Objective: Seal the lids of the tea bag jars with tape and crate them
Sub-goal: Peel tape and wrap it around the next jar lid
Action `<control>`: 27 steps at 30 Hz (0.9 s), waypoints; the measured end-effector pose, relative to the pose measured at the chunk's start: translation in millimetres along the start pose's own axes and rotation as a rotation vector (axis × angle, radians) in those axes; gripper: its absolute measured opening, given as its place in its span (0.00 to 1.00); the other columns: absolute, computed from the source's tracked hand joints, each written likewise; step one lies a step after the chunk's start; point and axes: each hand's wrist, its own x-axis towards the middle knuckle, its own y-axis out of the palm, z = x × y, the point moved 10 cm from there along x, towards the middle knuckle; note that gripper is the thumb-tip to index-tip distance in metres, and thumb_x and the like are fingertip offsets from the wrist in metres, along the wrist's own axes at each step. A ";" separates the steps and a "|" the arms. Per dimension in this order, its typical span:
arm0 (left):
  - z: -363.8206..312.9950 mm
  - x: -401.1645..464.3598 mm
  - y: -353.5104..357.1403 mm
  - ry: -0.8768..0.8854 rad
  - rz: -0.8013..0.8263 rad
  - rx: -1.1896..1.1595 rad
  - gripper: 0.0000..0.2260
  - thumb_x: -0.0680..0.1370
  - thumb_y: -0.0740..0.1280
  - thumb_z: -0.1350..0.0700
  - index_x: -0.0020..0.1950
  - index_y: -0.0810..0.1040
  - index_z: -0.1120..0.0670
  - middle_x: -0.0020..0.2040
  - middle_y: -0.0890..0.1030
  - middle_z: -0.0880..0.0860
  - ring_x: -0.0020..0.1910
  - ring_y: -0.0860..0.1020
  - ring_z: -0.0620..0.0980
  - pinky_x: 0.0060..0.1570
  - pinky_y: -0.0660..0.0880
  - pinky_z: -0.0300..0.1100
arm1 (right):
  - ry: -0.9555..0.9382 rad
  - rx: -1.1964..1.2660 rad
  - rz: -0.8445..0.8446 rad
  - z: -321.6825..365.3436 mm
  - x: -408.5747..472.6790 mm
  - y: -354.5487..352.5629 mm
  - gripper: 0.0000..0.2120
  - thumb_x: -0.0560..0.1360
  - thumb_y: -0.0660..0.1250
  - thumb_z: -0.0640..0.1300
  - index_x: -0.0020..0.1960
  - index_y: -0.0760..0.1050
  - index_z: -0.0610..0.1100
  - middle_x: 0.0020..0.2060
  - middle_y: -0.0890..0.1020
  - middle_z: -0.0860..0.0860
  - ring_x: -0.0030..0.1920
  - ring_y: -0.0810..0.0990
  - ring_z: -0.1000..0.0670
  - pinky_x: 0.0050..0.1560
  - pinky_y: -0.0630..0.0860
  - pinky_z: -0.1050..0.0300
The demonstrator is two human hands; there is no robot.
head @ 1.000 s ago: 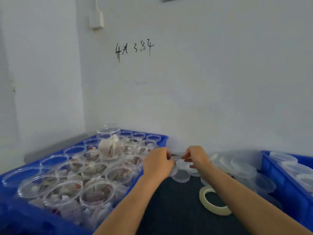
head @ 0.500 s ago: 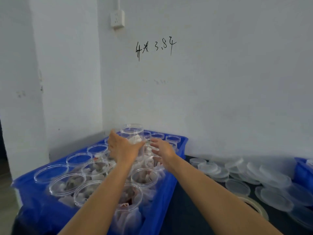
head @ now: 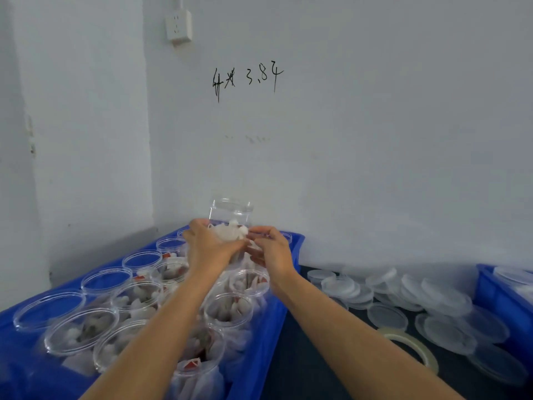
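Observation:
A blue crate (head: 278, 321) on the left holds several open clear jars of tea bags (head: 227, 313). One clear jar (head: 230, 215), filled with white tea bags, stands higher than the rest at the crate's far end. My left hand (head: 209, 249) grips its left side and my right hand (head: 271, 249) grips its right side, fingers curled round the wall. Its mouth is open, with no lid on it. A roll of clear tape (head: 415, 346) lies on the dark table to the right.
Many loose clear lids (head: 438, 304) lie scattered on the dark table surface at the right. A second blue crate (head: 501, 295) with lidded jars stands at the far right edge. A white wall closes the back and left; a socket (head: 178, 26) sits high up.
Both hands left the loose lids on the table, swung left over the crate and closed round the tall jar. My view turned left with them.

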 end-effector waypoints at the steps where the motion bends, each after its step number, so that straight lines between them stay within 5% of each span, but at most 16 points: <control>1: -17.4 -4.9 4.8 0.041 0.013 -0.048 0.39 0.62 0.82 0.48 0.63 0.63 0.56 0.56 0.68 0.53 0.52 0.74 0.53 0.45 0.71 0.45 | -0.047 0.023 -0.027 12.1 -3.4 -13.9 0.11 0.78 0.57 0.31 0.46 0.75 0.43 0.47 0.82 0.47 0.39 0.81 0.51 0.37 0.76 0.66; 5: -81.0 -35.8 41.2 0.142 0.133 -0.175 0.36 0.63 0.81 0.50 0.57 0.57 0.51 0.45 0.69 0.46 0.43 0.73 0.43 0.36 0.68 0.37 | -0.203 -0.016 -0.109 55.8 -22.9 -77.2 0.14 0.78 0.55 0.31 0.37 0.69 0.42 0.42 0.85 0.51 0.35 0.84 0.52 0.38 0.78 0.61; 11: -120.1 -112.0 119.5 0.204 0.296 -0.218 0.36 0.62 0.80 0.46 0.56 0.58 0.50 0.54 0.72 0.51 0.45 0.75 0.47 0.39 0.72 0.41 | -0.253 -0.164 -0.271 70.6 -72.8 -182.7 0.20 0.79 0.57 0.35 0.30 0.69 0.47 0.36 0.84 0.53 0.34 0.83 0.53 0.34 0.78 0.63; 14: -109.8 -147.9 156.7 0.171 0.374 -0.279 0.35 0.62 0.81 0.46 0.56 0.60 0.50 0.50 0.73 0.48 0.42 0.73 0.40 0.35 0.69 0.37 | -0.204 -0.199 -0.336 55.6 -92.9 -228.5 0.21 0.80 0.57 0.35 0.30 0.71 0.47 0.37 0.84 0.50 0.35 0.83 0.50 0.39 0.78 0.56; 18: -78.3 -185.7 199.0 0.117 0.461 -0.295 0.35 0.62 0.81 0.46 0.56 0.60 0.48 0.47 0.73 0.44 0.44 0.75 0.40 0.43 0.76 0.43 | -0.088 -0.236 -0.390 16.8 -108.7 -273.0 0.11 0.79 0.58 0.33 0.39 0.72 0.39 0.37 0.84 0.49 0.34 0.83 0.52 0.39 0.78 0.56; 21: -51.4 -202.9 220.7 0.077 0.492 -0.297 0.35 0.62 0.81 0.46 0.58 0.61 0.48 0.50 0.75 0.47 0.46 0.77 0.45 0.41 0.75 0.42 | -0.054 -0.274 -0.405 -9.3 -115.9 -290.7 0.11 0.76 0.58 0.28 0.37 0.70 0.38 0.38 0.84 0.47 0.37 0.85 0.50 0.40 0.80 0.56; 27: -23.0 -207.6 230.2 0.148 0.448 -0.272 0.36 0.62 0.79 0.42 0.61 0.62 0.44 0.53 0.70 0.41 0.48 0.73 0.41 0.38 0.69 0.33 | 0.009 -0.260 -0.443 -50.9 -112.0 -303.4 0.11 0.74 0.60 0.28 0.36 0.69 0.39 0.40 0.85 0.45 0.41 0.85 0.47 0.48 0.80 0.48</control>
